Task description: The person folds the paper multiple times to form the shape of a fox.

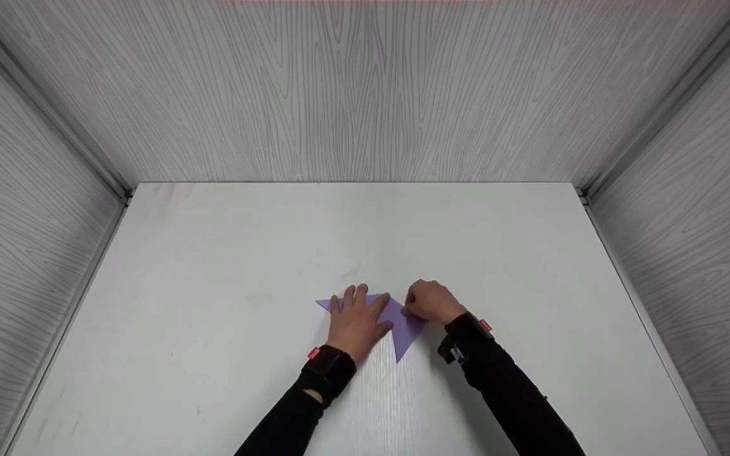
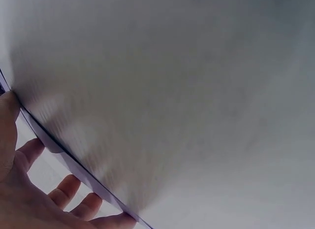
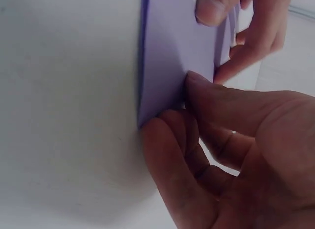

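A folded sheet of purple paper (image 1: pixel 407 330) lies on the white tabletop, with one pointed corner to the left and another toward the front. My left hand (image 1: pixel 353 326) rests on its left part, fingers spread and reaching to the far edge; the palm covers some of the paper. At the right end, my right hand (image 1: pixel 433 302) has its fingers curled. In the right wrist view, the thumb and fingers of the right hand (image 3: pixel 231 145) pinch the edge of the paper (image 3: pixel 170 51). From the left wrist, the left fingertips (image 2: pixel 91 204) touch the thin folded edge.
The white tabletop (image 1: pixel 213 253) surrounds the paper. A grey wood-grain panel (image 1: pixel 365 95) rises at the back, with similar side panels at the left (image 1: pixel 29 221) and right (image 1: pixel 701 221). Dark bands (image 1: pixel 329 369) circle both wrists.
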Available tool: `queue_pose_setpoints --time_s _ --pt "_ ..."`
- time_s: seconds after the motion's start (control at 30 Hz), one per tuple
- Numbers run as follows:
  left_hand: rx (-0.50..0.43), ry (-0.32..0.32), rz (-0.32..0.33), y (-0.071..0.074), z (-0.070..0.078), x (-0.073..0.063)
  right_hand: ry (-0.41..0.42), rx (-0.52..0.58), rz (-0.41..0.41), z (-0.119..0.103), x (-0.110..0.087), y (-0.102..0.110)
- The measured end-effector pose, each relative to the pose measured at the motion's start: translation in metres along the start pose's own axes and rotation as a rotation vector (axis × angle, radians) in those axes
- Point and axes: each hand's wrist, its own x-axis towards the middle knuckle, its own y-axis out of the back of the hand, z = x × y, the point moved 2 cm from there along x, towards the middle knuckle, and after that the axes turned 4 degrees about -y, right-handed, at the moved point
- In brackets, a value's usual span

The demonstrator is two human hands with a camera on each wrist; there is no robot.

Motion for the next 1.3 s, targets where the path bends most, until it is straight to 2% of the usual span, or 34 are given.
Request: queue_pose_setpoints --time_s 0.1,0.3,0.53,0.67,0.8,1.0,1.3 --pt "0.001 0.002 -0.005 0.0 0.0 0.0 -0.039 0.054 -0.012 0.002 0.006 0.001" --pt "0.016 -0.004 -0.002 -0.001 -0.001 0.0 -0.068 0.099 0.016 0.005 0.016 0.0" --pt "0.014 -0.007 -0.008 0.002 0.0 0.0 -0.04 0.075 0.026 -0.001 0.02 0.002" --pt "0.004 0.002 -0.008 0.004 0.0 0.001 -0.054 0.037 0.015 -0.003 0.019 0.003" --pt "0.005 0.006 -0.013 0.002 0.0 0.0 -0.048 0.021 -0.022 0.003 0.014 0.001" --pt "-0.005 0.012 -0.025 0.002 0.001 0.0 -0.031 0.026 -0.075 0.023 -0.004 0.005" --pt "-0.011 0.013 -0.015 0.003 0.002 0.0 -0.046 0.003 -0.087 0.044 -0.022 0.007"
